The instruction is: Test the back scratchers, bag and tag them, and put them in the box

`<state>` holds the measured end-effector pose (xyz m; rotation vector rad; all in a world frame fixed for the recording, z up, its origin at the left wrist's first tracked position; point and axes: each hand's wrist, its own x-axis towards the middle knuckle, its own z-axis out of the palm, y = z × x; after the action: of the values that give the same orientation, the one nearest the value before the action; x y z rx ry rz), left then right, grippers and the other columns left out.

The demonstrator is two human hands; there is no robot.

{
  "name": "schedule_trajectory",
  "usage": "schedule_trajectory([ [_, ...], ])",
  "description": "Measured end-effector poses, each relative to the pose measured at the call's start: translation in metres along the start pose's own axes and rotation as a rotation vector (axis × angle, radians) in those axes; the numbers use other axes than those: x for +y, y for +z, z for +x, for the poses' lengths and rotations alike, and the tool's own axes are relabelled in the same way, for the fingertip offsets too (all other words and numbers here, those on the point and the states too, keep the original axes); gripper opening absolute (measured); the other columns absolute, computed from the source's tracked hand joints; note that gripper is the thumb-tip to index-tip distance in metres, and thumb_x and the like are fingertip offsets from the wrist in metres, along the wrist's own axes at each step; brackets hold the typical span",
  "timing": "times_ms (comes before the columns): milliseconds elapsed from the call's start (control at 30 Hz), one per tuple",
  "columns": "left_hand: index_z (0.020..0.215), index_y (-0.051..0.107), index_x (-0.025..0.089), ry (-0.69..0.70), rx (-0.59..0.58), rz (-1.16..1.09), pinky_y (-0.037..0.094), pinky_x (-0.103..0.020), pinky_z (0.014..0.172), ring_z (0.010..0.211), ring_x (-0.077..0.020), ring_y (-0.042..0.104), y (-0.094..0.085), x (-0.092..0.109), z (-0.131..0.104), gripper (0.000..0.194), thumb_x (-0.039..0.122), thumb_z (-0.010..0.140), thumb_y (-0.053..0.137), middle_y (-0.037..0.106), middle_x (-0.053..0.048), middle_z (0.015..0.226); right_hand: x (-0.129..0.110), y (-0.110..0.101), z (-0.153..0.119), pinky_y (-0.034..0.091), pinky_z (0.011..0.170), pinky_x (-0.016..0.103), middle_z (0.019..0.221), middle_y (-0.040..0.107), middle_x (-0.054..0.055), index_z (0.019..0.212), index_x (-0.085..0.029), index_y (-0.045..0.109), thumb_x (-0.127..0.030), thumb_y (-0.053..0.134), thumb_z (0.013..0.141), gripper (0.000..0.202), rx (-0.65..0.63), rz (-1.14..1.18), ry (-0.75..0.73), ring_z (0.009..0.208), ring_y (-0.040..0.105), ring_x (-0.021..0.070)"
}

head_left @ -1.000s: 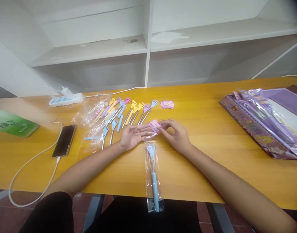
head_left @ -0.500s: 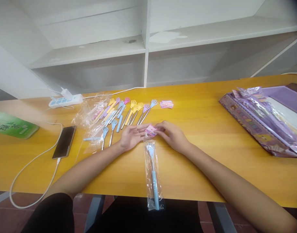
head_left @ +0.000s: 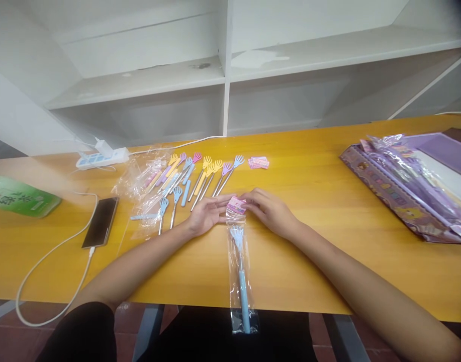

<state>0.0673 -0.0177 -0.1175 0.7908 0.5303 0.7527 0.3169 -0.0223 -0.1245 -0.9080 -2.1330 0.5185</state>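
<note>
A light-blue back scratcher (head_left: 244, 296) lies in a clear plastic bag (head_left: 234, 286), its handle end reaching over the table's front edge. At the bag's top is a small pink printed card (head_left: 237, 205). My left hand (head_left: 207, 216) is palm up, its long fingers behind the card and the bag's mouth, seeming to hold the bag by its edge. From the right, my right hand (head_left: 270, 211) pinches the card between thumb and fingers. The tips of both hands are partly hidden by the card and plastic.
Several coloured back scratchers (head_left: 209, 173) and clear bags (head_left: 140, 176) lie beyond my left hand. More pink cards (head_left: 258, 162) sit behind. A purple box (head_left: 388, 196) with bagged items is at right; a phone (head_left: 100, 222), green bottle (head_left: 22, 196) and power strip (head_left: 102, 158) at left.
The card and bagged back scratcher have shifted slightly right and toward me. More of the card shows flat above the bag. Both hands stay near the same place.
</note>
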Motion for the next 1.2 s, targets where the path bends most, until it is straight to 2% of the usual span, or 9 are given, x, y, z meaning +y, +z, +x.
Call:
schedule_trajectory([
  [200, 0.133, 0.073, 0.014, -0.037, 0.000, 0.017, 0.050, -0.064, 0.107, 0.130, -0.0415, 0.064, -0.001, -0.003, 0.001, 0.056, 0.046, 0.088, 0.061, 0.068, -0.020, 0.143, 0.001, -0.006, 0.000, 0.056, 0.086, 0.039, 0.108, 0.069, 0.008, 0.126, -0.029, 0.068, -0.030, 0.052, 0.109, 0.024, -0.045, 0.030, -0.002, 0.097, 0.068, 0.0225],
  [500, 0.137, 0.071, 0.013, -0.031, 0.002, -0.001, 0.048, -0.061, 0.110, 0.127, -0.0401, 0.066, 0.001, -0.001, -0.001, 0.059, 0.046, 0.089, 0.060, 0.068, -0.020, 0.142, -0.003, -0.005, 0.000, 0.055, 0.088, 0.040, 0.109, 0.065, 0.008, 0.131, -0.030, 0.070, -0.038, 0.051, 0.109, 0.030, -0.136, 0.095, 0.098, 0.097, 0.066, 0.0227],
  [633, 0.134, 0.072, 0.014, 0.013, 0.015, 0.003, 0.049, -0.058, 0.108, 0.134, -0.0401, 0.061, 0.002, -0.001, -0.001, 0.057, 0.046, 0.089, 0.059, 0.068, -0.019, 0.144, -0.005, -0.005, 0.000, 0.055, 0.092, 0.042, 0.111, 0.061, 0.008, 0.135, -0.034, 0.070, -0.040, 0.051, 0.108, 0.033, -0.138, 0.165, 0.123, 0.103, 0.063, 0.0234],
  [933, 0.134, 0.072, 0.014, 0.067, 0.058, -0.009, 0.048, -0.058, 0.110, 0.138, -0.0397, 0.057, 0.006, 0.007, -0.001, 0.056, 0.043, 0.086, 0.061, 0.064, -0.018, 0.148, -0.009, -0.002, 0.001, 0.056, 0.091, 0.042, 0.114, 0.061, 0.009, 0.132, -0.031, 0.070, -0.043, 0.050, 0.108, 0.034, -0.064, 0.250, 0.159, 0.104, 0.062, 0.0238],
  [1067, 0.133, 0.073, 0.015, 0.089, 0.075, -0.008, 0.049, -0.057, 0.109, 0.136, -0.0381, 0.058, 0.006, 0.007, -0.002, 0.054, 0.041, 0.087, 0.059, 0.064, -0.017, 0.149, -0.009, -0.001, 0.001, 0.056, 0.083, 0.039, 0.116, 0.062, 0.009, 0.128, -0.030, 0.070, -0.044, 0.052, 0.108, 0.031, -0.085, 0.292, 0.184, 0.094, 0.062, 0.0215],
  [1200, 0.133, 0.073, 0.015, 0.108, 0.079, 0.000, 0.049, -0.056, 0.108, 0.130, -0.0359, 0.062, 0.006, 0.004, -0.002, 0.053, 0.038, 0.087, 0.059, 0.066, -0.017, 0.147, -0.007, -0.002, 0.000, 0.057, 0.085, 0.038, 0.118, 0.063, 0.009, 0.123, -0.030, 0.071, -0.045, 0.055, 0.106, 0.028, -0.107, 0.326, 0.171, 0.099, 0.064, 0.0219],
])
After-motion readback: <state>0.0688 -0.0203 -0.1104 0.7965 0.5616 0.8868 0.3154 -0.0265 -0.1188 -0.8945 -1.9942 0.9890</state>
